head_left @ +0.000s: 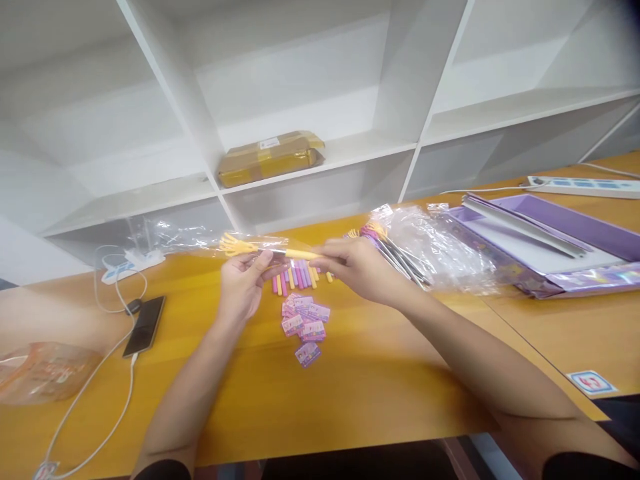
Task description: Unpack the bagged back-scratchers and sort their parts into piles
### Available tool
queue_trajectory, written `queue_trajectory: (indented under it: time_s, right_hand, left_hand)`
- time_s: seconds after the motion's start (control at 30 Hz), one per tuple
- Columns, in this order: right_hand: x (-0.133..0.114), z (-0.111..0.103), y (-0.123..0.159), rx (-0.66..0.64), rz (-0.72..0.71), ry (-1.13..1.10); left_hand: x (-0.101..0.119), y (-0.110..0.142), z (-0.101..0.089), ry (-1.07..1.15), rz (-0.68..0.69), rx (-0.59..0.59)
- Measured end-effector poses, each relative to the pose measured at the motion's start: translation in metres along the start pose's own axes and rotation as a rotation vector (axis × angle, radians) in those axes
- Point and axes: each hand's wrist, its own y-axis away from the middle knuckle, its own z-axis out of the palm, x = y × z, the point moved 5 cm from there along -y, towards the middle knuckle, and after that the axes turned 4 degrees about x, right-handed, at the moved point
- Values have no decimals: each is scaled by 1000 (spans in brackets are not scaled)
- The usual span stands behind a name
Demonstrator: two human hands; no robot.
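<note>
Between my hands is a back scratcher with a yellow hand-shaped head, a short metal rod and a yellow handle. Clear plastic wrap lies around it and trails off to the left. My left hand pinches the rod just behind the head. At the other end, my right hand grips the tip of the handle. Below them on the table lie several pink, purple and yellow handle-like sticks in a row. Nearer to me is a loose pile of small printed cards.
Right of my hands lie more back scratchers with metal rods, clear plastic bags and an open purple box. A phone, its cable and an orange bag occupy the left. A taped parcel sits on the shelf behind.
</note>
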Motion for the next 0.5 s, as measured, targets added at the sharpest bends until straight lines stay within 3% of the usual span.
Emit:
queue_trajectory:
  time_s: [0.17, 0.37, 0.5]
  right_hand:
    - [3, 7, 1, -8, 81, -49]
    - [14, -4, 3, 33, 260, -264]
    - [10, -7, 2, -73, 257, -409]
  left_hand:
    - [-4, 0, 2, 56, -7, 6]
    - [8, -10, -13, 83, 64, 85]
    - [8, -13, -17, 90, 50, 96]
